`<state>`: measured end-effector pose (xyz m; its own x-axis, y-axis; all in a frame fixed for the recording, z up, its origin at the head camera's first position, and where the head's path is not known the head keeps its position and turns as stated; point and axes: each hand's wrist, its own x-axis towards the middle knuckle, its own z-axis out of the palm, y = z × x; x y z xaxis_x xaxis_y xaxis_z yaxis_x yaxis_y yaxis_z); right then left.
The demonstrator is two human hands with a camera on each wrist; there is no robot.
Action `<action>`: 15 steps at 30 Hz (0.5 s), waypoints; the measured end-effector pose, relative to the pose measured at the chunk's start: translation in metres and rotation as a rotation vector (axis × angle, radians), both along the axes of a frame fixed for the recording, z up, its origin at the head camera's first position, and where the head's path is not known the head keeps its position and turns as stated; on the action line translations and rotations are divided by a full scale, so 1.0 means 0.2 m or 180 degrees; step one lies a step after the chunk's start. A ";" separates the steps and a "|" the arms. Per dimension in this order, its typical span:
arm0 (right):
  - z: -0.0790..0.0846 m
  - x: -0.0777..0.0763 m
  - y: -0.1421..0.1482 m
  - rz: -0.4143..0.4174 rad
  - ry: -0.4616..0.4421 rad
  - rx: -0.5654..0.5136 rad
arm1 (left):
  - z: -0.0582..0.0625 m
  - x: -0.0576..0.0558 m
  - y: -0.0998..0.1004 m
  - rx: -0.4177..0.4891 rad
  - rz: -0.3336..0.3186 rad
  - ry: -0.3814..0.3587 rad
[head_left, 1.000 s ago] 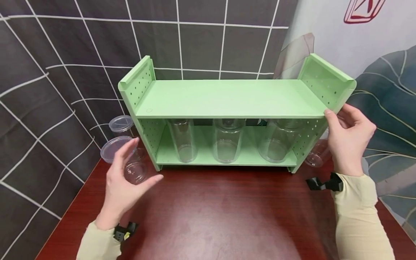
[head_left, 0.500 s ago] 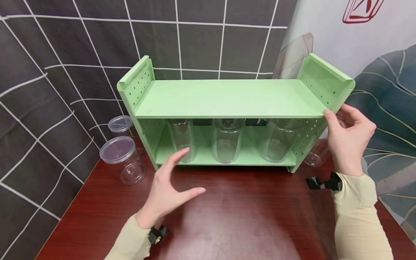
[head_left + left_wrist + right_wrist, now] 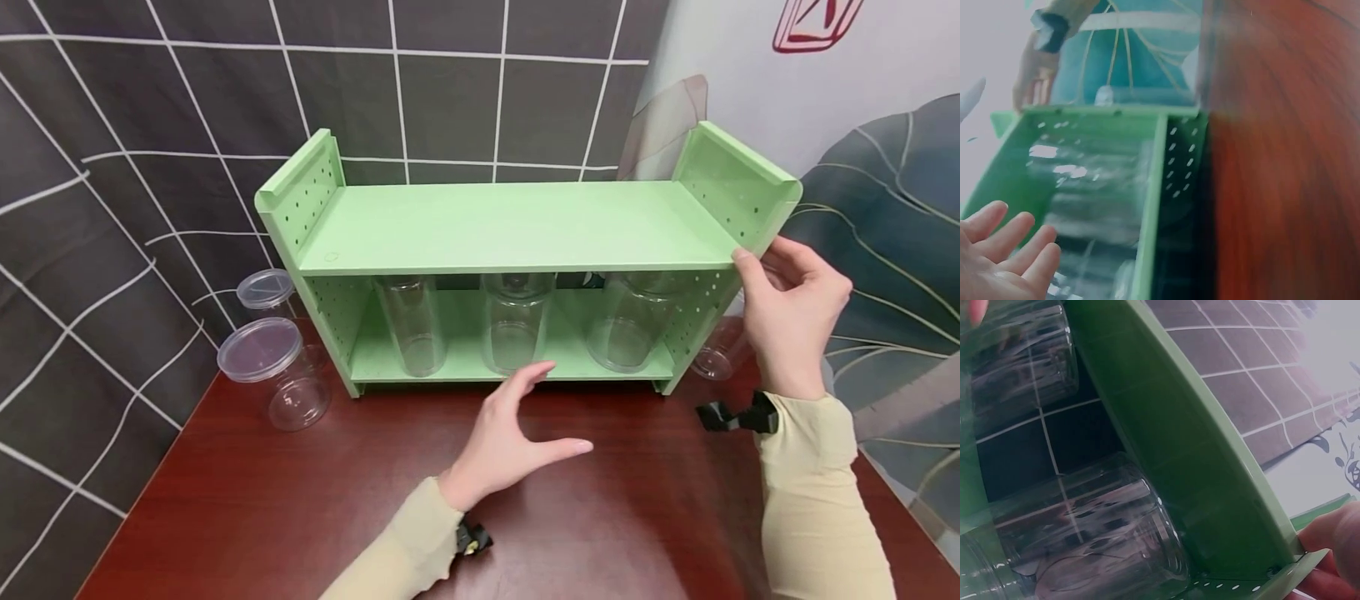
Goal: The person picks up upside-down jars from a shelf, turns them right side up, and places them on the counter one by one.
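A light green two-tier shelf (image 3: 517,225) stands on the table. My right hand (image 3: 795,325) holds its right side panel, thumb at the front edge and the other fingers on the outer side; the right wrist view shows them around the panel's edge. My left hand (image 3: 498,446) hovers in front of the lower tier with fingers and thumb spread, holding nothing. On that tier stand three clear plastic jars: a narrow jar (image 3: 416,333) at left, a middle jar (image 3: 516,325), and a wide jar (image 3: 626,329) near the right panel. Their tops are hidden behind the upper board.
Left of the shelf are two clear jars with lids, a front jar (image 3: 296,400) and a rear jar (image 3: 266,290). Another clear jar (image 3: 716,354) sits outside the right panel. The dark red table (image 3: 300,517) meets a grey gridded wall covering (image 3: 112,333).
My left hand has moved right, from beside the lidded jars to in front of the shelf's middle, fingers still spread. My right hand stays on the side panel. The head view has shifted slightly.
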<state>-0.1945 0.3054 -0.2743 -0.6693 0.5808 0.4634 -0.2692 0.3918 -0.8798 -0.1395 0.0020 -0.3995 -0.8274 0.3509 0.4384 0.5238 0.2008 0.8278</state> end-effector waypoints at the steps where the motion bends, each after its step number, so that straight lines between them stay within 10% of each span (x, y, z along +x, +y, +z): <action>1: 0.00 0.00 0.00 0.0007 0.0006 0.0009 | -0.01 -0.01 0.05 -0.0006 -0.0004 -0.0099; 15: 0.01 0.00 -0.01 0.0047 -0.0095 -0.0031 | -0.08 -0.25 0.45 -0.0239 0.0511 -0.0518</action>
